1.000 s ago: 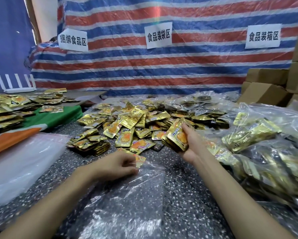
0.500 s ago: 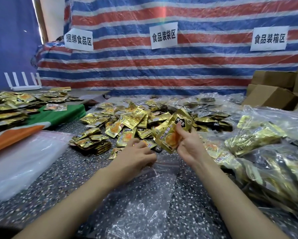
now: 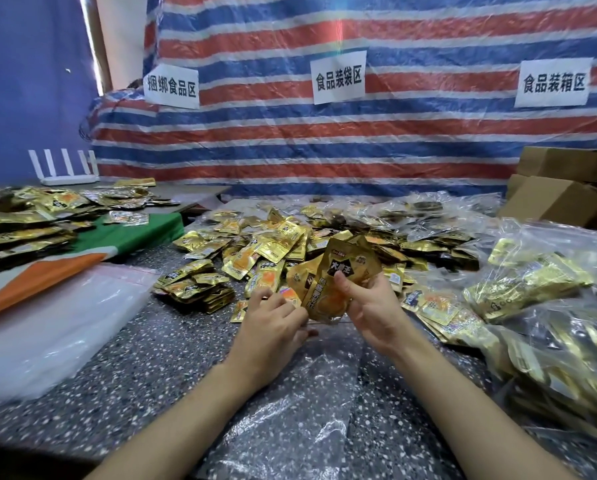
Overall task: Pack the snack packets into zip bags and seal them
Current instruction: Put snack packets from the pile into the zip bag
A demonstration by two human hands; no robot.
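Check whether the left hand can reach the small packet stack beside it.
Probably yes: the packet stack lies close to the left hand, on its left, with nothing tall between them.

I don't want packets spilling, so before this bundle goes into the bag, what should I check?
1. Right hand has its thumb across the packet bundle: ok.
2. Zip bag lies on the table right under both hands: ok.
3. Its mouth is open: cannot tell, the film is clear and the hands cover it.
4. Left hand has a grip on the bag edge: cannot tell.
5. Loose pile lies just beyond the hands: ok.
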